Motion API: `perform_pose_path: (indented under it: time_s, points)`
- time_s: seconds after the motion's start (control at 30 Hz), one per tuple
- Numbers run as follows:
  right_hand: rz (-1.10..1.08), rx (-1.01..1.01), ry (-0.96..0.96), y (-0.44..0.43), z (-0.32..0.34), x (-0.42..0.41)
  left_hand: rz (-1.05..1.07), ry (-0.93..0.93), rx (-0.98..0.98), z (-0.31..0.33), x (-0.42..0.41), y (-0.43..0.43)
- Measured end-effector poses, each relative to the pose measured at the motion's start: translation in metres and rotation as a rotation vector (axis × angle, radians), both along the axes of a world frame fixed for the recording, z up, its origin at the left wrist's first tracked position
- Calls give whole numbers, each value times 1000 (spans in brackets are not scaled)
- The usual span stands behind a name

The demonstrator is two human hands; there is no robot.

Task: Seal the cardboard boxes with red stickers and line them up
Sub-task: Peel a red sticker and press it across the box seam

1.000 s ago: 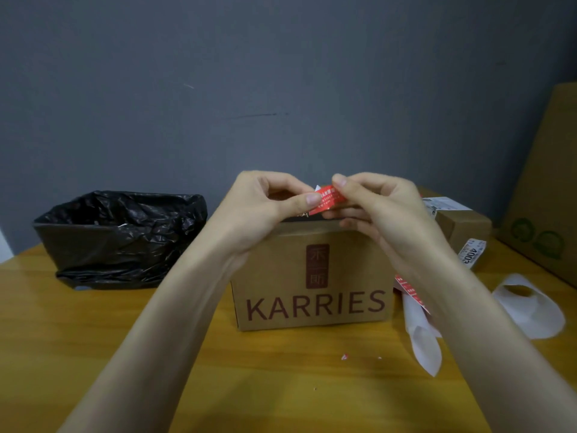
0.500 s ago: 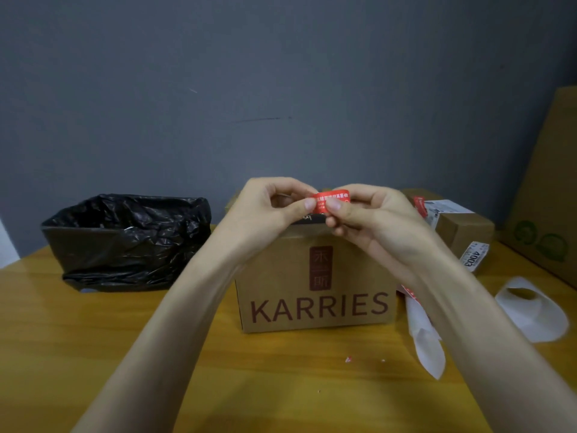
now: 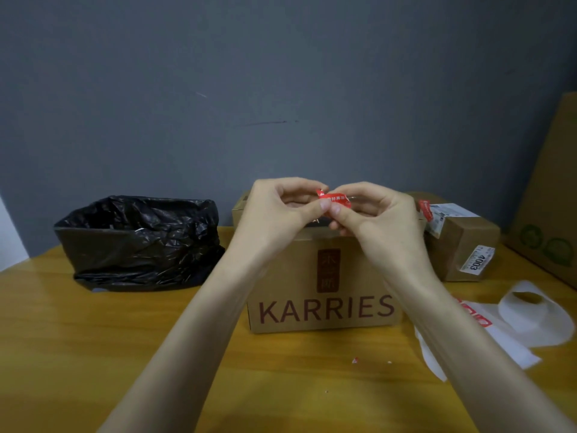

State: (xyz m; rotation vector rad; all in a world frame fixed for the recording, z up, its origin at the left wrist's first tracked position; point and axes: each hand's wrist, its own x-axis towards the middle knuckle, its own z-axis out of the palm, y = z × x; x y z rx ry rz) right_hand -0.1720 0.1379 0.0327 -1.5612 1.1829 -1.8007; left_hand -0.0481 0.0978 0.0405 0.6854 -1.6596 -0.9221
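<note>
The red sticker is held between both hands. The left hand pinches its left end between thumb and bent forefinger, and the right hand pinches the right end the same way. The two thumb tips lie side by side, nearly touching, on the sticker's lower edge. The remaining fingers of both hands are curled inward behind the strip and grasp nothing else. The sticker is slightly crumpled, and its white lettering is too small to read.

The sticker hangs in the air just above the top front edge of the KARRIES box. Whether it touches the cardboard cannot be told, because the hands hide the middle of the box's top. The box stands upright on the wooden table, with its printed face toward the camera.

Just right of the KARRIES box and a little behind it lies a smaller cardboard box. It has a red seal on its near top corner and a white label on its end. To the right of the KARRIES box and nearer the camera lies white backing paper, with a strip of red stickers partly under the right forearm. A tiny red scrap lies on the table in front of the KARRIES box. Well to its left sits a bin lined with a black bag. At the far right, a large cardboard sheet leans upright.
</note>
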Motion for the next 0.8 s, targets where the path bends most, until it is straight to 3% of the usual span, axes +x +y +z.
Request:
perform_pose_path:
  time_s: [0.13, 0.3, 0.4, 0.57, 0.8]
  points:
    - [-35, -11, 49, 2, 3, 3, -14, 20, 8, 2, 7, 0]
    - [59, 189, 71, 3, 7, 4, 5, -63, 45, 0, 20, 2]
    - [-19, 235, 139, -3, 8, 12, 17, -69, 96, -2, 32, 3]
    - [-218, 165, 429, -13, 11, 30, -15, -15, 155, 7, 58, 4]
    - [-142, 113, 401, -24, 16, 61, 192, -61, 102, 22, 107, -18]
